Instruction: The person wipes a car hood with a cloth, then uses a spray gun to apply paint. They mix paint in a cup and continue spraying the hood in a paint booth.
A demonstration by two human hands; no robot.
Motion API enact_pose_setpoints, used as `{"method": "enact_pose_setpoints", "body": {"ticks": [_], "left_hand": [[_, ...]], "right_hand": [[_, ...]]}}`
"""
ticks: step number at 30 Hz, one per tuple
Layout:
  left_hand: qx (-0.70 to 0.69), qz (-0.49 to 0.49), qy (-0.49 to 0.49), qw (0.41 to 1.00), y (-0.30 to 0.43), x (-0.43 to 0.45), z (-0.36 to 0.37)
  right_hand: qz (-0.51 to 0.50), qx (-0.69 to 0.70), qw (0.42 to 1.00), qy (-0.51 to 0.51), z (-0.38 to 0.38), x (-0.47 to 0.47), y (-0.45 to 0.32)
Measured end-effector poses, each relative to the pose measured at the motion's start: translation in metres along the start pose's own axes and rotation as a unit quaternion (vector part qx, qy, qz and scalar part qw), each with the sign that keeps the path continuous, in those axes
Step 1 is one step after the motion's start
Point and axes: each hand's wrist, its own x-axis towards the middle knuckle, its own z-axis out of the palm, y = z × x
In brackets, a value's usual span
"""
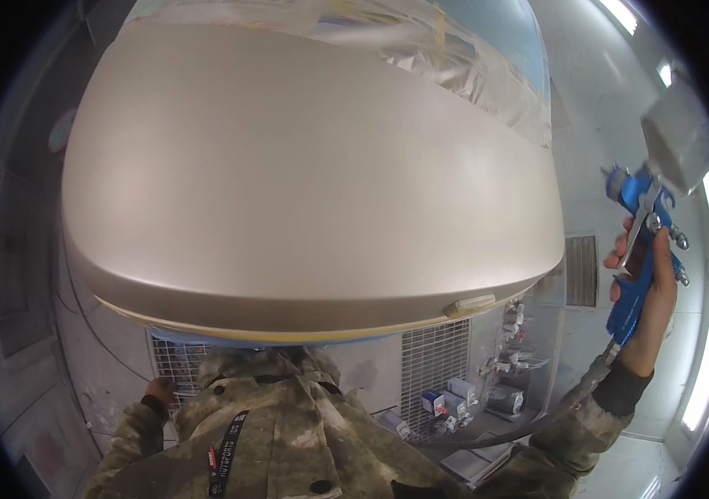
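My right hand [660, 280] is raised at the right, wrapped around the handle of a blue spray gun [632, 309]. A grey paint cup [678, 137] tops the gun, slightly blurred, and an air hose [579, 390] runs down from the handle along my sleeve. In front of me spans a satin beige vehicle body panel [304, 174], its lower edge curving close to my chest; the gun is apart from it, off its right side. My left hand [162, 390] hangs low at the left beside my camouflage jacket [304, 424]; its fingers are too small and dark to read.
Masking film [473, 81] and yellow tape cover the area beyond the panel. Floor gratings [435, 355] lie below. Several cans [454, 405] stand at the lower right. A thin dark hose [101, 340] trails across the left floor. Lit booth walls [616, 112] rise at the right.
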Motion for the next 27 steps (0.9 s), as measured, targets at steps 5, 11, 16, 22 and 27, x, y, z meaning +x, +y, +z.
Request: {"method": "enact_pose_setpoints", "body": {"ticks": [5, 11, 16, 22, 27], "left_hand": [[-0.047, -0.003, 0.062, 0.997, 0.009, -0.003, 0.013], [-0.053, -0.007, 0.037, 0.998, 0.001, -0.030, 0.099], [0.111, 0.054, 0.017, 0.992, -0.053, -0.020, 0.174], [0.151, 0.077, 0.025, 0.985, -0.062, -0.003, 0.155], [-0.101, -0.030, 0.062, 0.992, 0.000, -0.021, 0.073]], "right_hand": [[-0.037, 0.308, 0.911, -0.270, 0.026, -0.017, 0.006], [-0.001, 0.149, 0.986, -0.077, -0.047, 0.016, 0.058], [0.024, -0.059, 0.985, 0.158, -0.091, 0.025, 0.088], [-0.021, 0.101, 0.994, -0.033, -0.058, -0.029, 0.065], [-0.019, 0.324, 0.915, -0.241, -0.008, -0.076, 0.055]]}}
